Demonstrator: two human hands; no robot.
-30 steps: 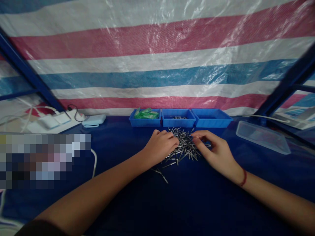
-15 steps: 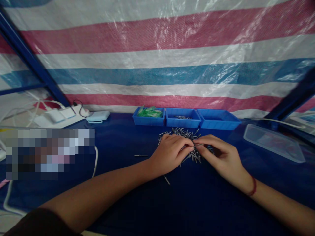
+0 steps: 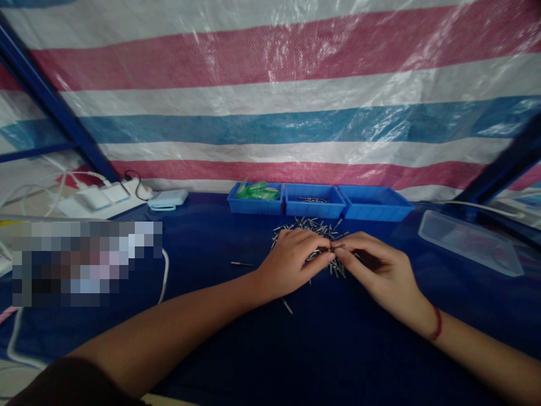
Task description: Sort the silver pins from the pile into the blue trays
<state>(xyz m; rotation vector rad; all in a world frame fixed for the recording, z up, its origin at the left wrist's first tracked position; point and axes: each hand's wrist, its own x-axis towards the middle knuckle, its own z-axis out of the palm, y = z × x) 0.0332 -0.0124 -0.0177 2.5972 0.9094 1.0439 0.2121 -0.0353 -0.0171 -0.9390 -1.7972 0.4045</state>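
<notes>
A heap of metal blind rivets (image 3: 310, 223) lies on the blue table, partly covered by my hands. Over its left side, my left hand (image 3: 296, 259) is closed, thumb and forefinger pinched at the ends of a few rivets (image 3: 337, 247). My right hand (image 3: 378, 262), with a red cord round its wrist, pinches the same small bunch from the other side; the fingertips of both hands nearly meet. How many rivets are between them I cannot tell. One loose rivet (image 3: 242, 264) lies left of the heap, and another rivet (image 3: 287, 305) lies in front of it.
Behind the heap stand three blue bins: one bin (image 3: 256, 207) with green packets, a middle bin (image 3: 315, 210) with some rivets, and a right bin (image 3: 376, 211). A clear plastic lid (image 3: 469, 242) lies at right. A power strip (image 3: 103, 206) and a light-blue case (image 3: 168, 199) sit at left.
My left hand has moved right from the heap's left side to meet my right hand, and both now pinch rivets. A loose rivet shows at left. The view has shifted slightly.
</notes>
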